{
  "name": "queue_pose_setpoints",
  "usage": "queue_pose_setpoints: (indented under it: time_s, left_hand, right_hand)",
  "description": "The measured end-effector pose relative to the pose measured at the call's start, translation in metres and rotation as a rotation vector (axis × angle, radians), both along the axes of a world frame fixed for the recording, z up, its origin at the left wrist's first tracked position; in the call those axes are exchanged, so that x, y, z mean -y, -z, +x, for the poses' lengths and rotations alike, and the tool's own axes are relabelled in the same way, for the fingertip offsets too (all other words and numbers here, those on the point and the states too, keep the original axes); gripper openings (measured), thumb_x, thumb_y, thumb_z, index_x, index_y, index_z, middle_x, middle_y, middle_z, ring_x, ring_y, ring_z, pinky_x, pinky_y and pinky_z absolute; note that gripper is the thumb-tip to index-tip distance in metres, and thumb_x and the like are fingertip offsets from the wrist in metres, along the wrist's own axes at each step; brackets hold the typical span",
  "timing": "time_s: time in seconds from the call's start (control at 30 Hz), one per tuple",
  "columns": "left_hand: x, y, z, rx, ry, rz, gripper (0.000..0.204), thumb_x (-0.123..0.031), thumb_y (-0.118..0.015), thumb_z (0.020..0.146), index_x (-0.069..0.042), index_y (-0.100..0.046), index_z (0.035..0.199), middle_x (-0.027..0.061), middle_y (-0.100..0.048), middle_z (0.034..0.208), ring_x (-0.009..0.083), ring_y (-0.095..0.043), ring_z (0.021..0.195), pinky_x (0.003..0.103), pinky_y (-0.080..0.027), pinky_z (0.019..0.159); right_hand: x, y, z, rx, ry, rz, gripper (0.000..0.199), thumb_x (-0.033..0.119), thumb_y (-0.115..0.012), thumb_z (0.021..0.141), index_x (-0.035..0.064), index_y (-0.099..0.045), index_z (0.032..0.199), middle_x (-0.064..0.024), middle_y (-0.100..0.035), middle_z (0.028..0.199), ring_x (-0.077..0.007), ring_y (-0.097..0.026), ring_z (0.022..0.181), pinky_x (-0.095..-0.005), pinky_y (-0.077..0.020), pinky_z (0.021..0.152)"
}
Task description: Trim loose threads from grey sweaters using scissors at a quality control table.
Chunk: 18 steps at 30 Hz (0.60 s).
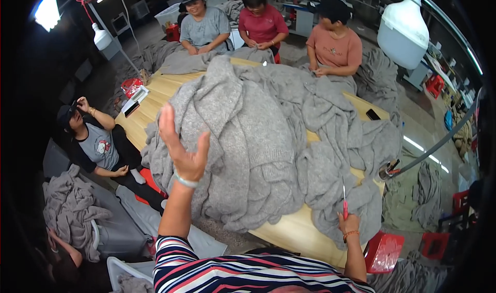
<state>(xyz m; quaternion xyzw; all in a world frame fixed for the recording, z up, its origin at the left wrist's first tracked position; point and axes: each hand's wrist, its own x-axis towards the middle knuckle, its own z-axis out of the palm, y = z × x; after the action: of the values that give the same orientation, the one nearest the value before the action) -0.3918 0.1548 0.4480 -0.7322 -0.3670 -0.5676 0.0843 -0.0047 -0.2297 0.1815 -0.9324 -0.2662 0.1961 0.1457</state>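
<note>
My left hand point(185, 151) is raised above a big heap of grey knitted garments point(263, 122), its fingers stretched and the thumb apart, holding nothing. Ribbed edging shows on one piece near the heap's middle. At the table's right front, my right hand point(349, 225) is closed round the red handle of slim scissors point(345, 206), their thin metal tip pointing away from me. Beneath and beside that hand lies another grey knit piece point(364, 202). The wooden table point(289, 231) shows in strips between the garments.
Three people sit along the far side; another person point(98, 143) sits at the left. A phone point(372, 114) and a tool holder point(388, 169) are at the table's right edge. A white lamp point(405, 32) hangs at upper right. A red stool point(384, 252) stands near my right arm.
</note>
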Motion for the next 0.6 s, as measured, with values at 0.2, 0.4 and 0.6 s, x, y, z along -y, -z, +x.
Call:
queue_pose_setpoints:
  time_s: [0.2, 0.4, 0.6]
  left_hand:
    - [0.061, -0.019, 0.002, 0.247, 0.844, -0.136, 0.068, -0.046, -0.068, 0.085, 0.000, -0.046, 0.129, 0.0176, -0.057, 0.117, 0.0312, -0.055, 0.103, 0.045, -0.043, 0.093]
    - [0.114, -0.074, 0.023, 0.691, 1.345, 0.076, 0.042, -0.051, -0.056, 0.094, -0.013, -0.053, 0.111, 0.0111, -0.061, 0.099, 0.0226, -0.055, 0.079, 0.038, -0.043, 0.074]
    - [0.135, -0.102, 0.024, 0.747, 1.511, -0.129, 0.016, -0.030, -0.059, 0.096, -0.020, -0.063, 0.109, -0.0002, -0.069, 0.101, 0.0199, -0.059, 0.096, 0.037, -0.043, 0.081]
  right_hand:
    - [-0.013, 0.012, -0.007, 0.118, -0.017, 0.023, 0.040, 0.033, -0.077, 0.076, -0.0053, -0.066, 0.075, -0.0237, -0.067, 0.074, -0.0388, -0.067, 0.071, -0.0439, -0.0532, 0.065]
    - [-0.009, 0.056, -0.017, 0.040, -0.088, -0.195, 0.047, 0.028, -0.080, 0.071, -0.0062, -0.061, 0.097, -0.0287, -0.066, 0.094, -0.0423, -0.065, 0.092, -0.0470, -0.0526, 0.080]
    - [-0.023, 0.077, -0.011, 0.093, -0.137, -0.234, 0.033, 0.012, -0.067, 0.077, -0.0059, -0.058, 0.103, -0.0302, -0.066, 0.098, -0.0458, -0.064, 0.096, -0.0499, -0.0516, 0.086]
